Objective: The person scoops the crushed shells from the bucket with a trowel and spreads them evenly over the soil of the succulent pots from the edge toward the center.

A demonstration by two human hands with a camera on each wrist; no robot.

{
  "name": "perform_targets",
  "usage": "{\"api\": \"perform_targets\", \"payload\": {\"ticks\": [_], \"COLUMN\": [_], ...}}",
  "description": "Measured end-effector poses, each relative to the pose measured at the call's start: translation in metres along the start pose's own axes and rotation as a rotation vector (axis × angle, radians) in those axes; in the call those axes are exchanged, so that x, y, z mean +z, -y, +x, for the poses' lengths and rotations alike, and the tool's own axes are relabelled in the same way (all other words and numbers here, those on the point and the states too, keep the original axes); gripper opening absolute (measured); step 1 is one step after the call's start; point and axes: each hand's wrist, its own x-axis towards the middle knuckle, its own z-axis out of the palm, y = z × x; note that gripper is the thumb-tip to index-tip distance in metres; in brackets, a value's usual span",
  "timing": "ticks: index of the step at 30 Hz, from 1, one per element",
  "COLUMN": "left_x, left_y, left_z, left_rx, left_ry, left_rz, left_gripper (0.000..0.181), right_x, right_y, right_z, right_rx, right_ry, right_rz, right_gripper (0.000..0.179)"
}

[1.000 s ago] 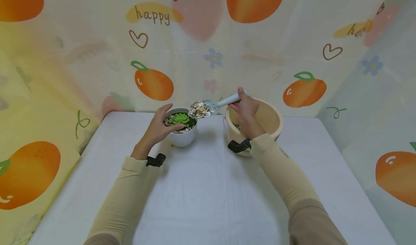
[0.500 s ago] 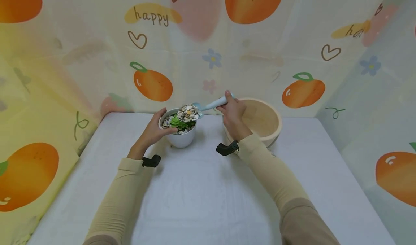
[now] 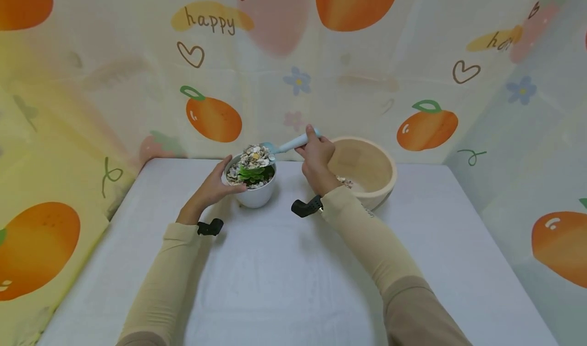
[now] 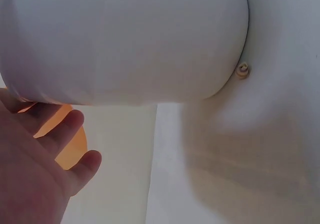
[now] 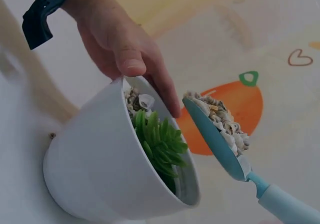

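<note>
A white flowerpot stands upright on the table, holding a green succulent with small shells around it. My left hand holds the pot's rim at its left side, thumb on the near side and fingers toward the back. The left wrist view shows the pot's smooth wall above some bent fingers. My right hand grips the handle of a light blue trowel. Its blade, heaped with small shells, is over the pot's opening, above the succulent, and partly hides it.
A wide beige bowl stands on the right behind my right forearm, with some shells in it. One tiny spiral shell lies beside the pot's base. A white-covered table meets a fruit-printed backdrop.
My right hand has moved left with the loaded trowel, from the pot's right edge to over the succulent. The left hand has come closer around the pot's rim. More of the bowl shows.
</note>
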Motion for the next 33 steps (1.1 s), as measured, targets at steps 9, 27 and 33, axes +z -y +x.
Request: {"api": "perform_targets", "payload": {"ticks": [9,27,33], "left_x": [0.001,0.017,0.014], "left_y": [0.002,-0.002,-0.002], "left_z": [0.004,-0.01,-0.013], "left_rx": [0.01,0.014,-0.005], "left_ry": [0.043,-0.188,-0.174], "left_rz": [0.005,0.081,0.121], "left_gripper": [0.117,0.117,0.117], "right_x": [0.005,0.011,0.014], "right_y": [-0.009,-0.02,-0.024], "right_z": [0.001,-0.005,-0.01], "right_rx": [-0.014,-0.119,-0.197], "right_ry": [-0.026,0.026,0.024], "right_rz": [-0.047,-0.128,-0.17], "right_gripper": [0.024,0.026,0.024]}}
